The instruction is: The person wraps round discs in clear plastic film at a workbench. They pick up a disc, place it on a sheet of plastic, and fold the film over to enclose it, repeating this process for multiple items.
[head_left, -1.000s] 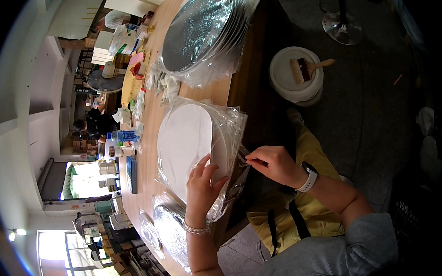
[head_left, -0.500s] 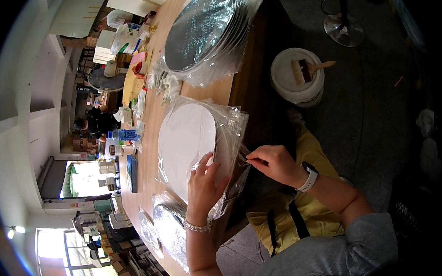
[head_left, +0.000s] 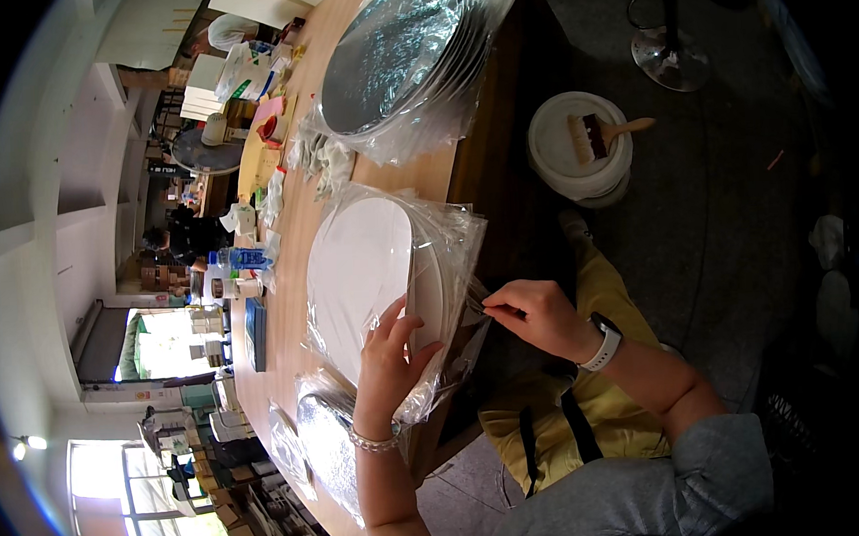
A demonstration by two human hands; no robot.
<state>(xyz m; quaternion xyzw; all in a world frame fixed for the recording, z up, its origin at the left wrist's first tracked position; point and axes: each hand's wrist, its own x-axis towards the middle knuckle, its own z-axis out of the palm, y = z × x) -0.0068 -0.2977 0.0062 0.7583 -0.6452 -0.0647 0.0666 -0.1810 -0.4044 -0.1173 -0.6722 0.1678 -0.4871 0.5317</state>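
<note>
In front of me on the table lies a white oval board [head_left: 358, 271] in a clear plastic bag [head_left: 455, 233], with more bagged white boards beneath it. My left hand [head_left: 387, 356] rests at the board's near edge, fingers spread and thumb apart. On the right, my right hand [head_left: 537, 316] pinches the loose edge of the clear bag between thumb and fingertips, just past the table's edge. How many layers of film it pinches is too small to make out.
A stack of bagged dark shiny ovals [head_left: 396, 54] stands farther along the wooden table [head_left: 289, 241]; bagged silver ones [head_left: 337, 454] lie near my left forearm. White gloves [head_left: 329, 167] lie beyond. On the floor, a lidded white bucket [head_left: 564, 166] carries a wide brush [head_left: 596, 138].
The top white board has shifted slightly left, showing more of the white board under it. My left hand has moved a little left with it; my right hand stays pinched on the bag.
</note>
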